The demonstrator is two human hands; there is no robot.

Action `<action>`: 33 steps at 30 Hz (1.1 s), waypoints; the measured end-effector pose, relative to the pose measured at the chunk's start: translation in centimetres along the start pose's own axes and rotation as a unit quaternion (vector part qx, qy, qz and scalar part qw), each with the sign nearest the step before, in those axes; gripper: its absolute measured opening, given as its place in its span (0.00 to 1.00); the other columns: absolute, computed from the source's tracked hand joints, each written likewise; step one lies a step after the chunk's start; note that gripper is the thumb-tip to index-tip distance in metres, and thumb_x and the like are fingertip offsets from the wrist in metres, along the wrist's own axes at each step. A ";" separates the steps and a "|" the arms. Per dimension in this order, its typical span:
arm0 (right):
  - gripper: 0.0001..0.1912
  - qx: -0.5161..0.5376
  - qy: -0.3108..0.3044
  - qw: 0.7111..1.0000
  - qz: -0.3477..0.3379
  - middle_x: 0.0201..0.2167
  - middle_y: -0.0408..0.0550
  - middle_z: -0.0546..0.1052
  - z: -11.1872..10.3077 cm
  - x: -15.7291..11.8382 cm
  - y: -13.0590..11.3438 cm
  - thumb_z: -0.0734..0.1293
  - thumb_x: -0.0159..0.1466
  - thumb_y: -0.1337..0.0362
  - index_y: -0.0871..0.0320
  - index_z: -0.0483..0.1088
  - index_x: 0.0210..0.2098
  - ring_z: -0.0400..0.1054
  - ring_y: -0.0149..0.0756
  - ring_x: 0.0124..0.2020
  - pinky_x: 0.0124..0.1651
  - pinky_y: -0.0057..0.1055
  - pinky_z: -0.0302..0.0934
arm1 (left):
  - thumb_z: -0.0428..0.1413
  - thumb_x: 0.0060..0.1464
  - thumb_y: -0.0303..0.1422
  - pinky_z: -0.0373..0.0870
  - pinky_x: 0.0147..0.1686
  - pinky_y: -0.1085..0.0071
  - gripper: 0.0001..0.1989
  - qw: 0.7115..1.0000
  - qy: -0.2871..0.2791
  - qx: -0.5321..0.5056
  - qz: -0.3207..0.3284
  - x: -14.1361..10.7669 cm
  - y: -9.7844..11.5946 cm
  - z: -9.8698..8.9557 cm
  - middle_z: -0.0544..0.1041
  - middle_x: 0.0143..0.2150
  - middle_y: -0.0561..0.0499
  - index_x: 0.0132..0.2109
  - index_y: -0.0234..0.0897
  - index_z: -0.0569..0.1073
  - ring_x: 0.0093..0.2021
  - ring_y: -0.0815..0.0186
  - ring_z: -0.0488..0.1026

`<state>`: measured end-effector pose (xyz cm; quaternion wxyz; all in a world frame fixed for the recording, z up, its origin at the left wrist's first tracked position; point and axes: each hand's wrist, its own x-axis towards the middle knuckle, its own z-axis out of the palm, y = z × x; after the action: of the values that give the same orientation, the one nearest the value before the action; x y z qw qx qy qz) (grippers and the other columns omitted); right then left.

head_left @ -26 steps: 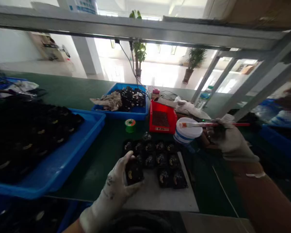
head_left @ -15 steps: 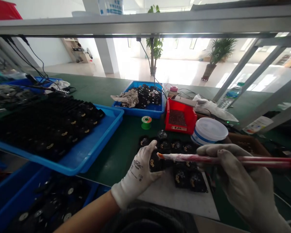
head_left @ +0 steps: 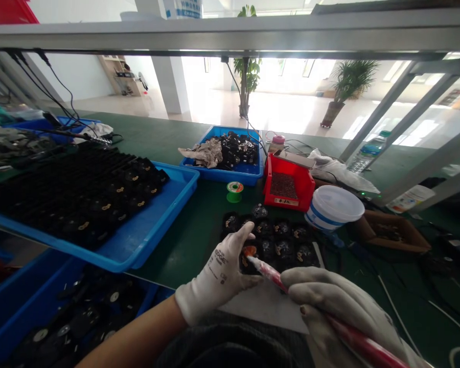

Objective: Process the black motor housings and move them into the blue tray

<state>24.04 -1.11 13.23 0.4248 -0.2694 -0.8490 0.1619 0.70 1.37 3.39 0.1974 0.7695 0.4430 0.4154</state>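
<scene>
My left hand, in a white glove, spans a small black part on the work surface, with thumb and fingers against its sides. Held in my gloved right hand is a brush with a red handle, whitish near its front end. Its orange tip touches or hovers just over the black part by my left hand; which of the two I cannot tell. Several similar black parts stand in rows beside and behind it. A pale sheet lies in front of them.
Left is a blue tray of black parts, with a blue bin below. Behind stand a green spool, another blue tray and a red bin. A white tub and cardboard box are right; a shelf crosses above.
My right hand has come left and lower, and the brush now slants down with its tip at the black part. My left hand stays at the same part.
</scene>
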 end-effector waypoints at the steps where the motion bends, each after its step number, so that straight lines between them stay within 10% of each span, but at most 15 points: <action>1: 0.13 0.018 0.000 1.000 0.010 0.39 0.47 0.83 -0.2 -0.1 0.0 0.65 0.65 0.76 0.52 0.73 0.44 0.82 0.34 0.37 0.41 0.22 0.77 | 0.77 0.47 0.35 0.78 0.56 0.55 0.60 1.000 -0.010 -0.012 0.001 0.0 0.0 -0.2 0.73 0.61 0.40 0.75 0.47 0.48 0.58 0.52 0.77; 9: 0.10 0.172 -0.036 0.976 0.130 0.37 0.45 0.82 -2.2 0.2 1.2 0.64 0.74 0.66 0.50 0.75 0.38 0.80 0.33 0.38 0.42 0.21 0.76 | 0.79 0.40 0.29 0.75 0.60 0.54 0.64 0.996 -0.079 -0.040 0.020 0.6 1.0 -1.6 0.76 0.61 0.44 0.75 0.51 0.49 0.58 0.51 0.77; 21: 0.10 0.255 0.304 0.863 0.313 0.34 0.48 0.84 -0.4 -0.8 2.0 0.75 0.67 0.56 0.55 0.81 0.33 0.79 0.35 0.25 0.27 0.24 0.77 | 0.77 0.44 0.28 0.73 0.62 0.51 0.61 0.999 -0.009 -0.009 0.038 0.7 1.5 -0.6 0.74 0.62 0.41 0.75 0.49 0.49 0.59 0.50 0.75; 27: 0.12 0.262 0.304 0.847 0.349 0.27 0.47 0.84 0.8 -0.9 1.7 0.76 0.66 0.54 0.55 0.82 0.32 0.77 0.34 0.19 0.23 0.23 0.75 | 0.78 0.42 0.30 0.76 0.60 0.53 0.60 0.999 0.019 -0.035 -0.012 0.5 1.7 -0.5 0.74 0.62 0.43 0.74 0.49 0.53 0.60 0.50 0.76; 33: 0.12 0.203 0.144 0.923 0.293 0.30 0.46 0.83 -1.0 0.4 1.7 0.72 0.70 0.56 0.54 0.81 0.33 0.77 0.33 0.23 0.25 0.21 0.74 | 0.78 0.44 0.30 0.73 0.62 0.51 0.59 0.998 -0.041 -0.041 -0.019 0.0 1.5 -0.3 0.74 0.64 0.41 0.75 0.49 0.53 0.61 0.49 0.75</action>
<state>25.18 0.54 13.20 0.5219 -0.4341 -0.6107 0.4076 1.25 0.52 4.54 0.2543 0.7688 0.4317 0.3972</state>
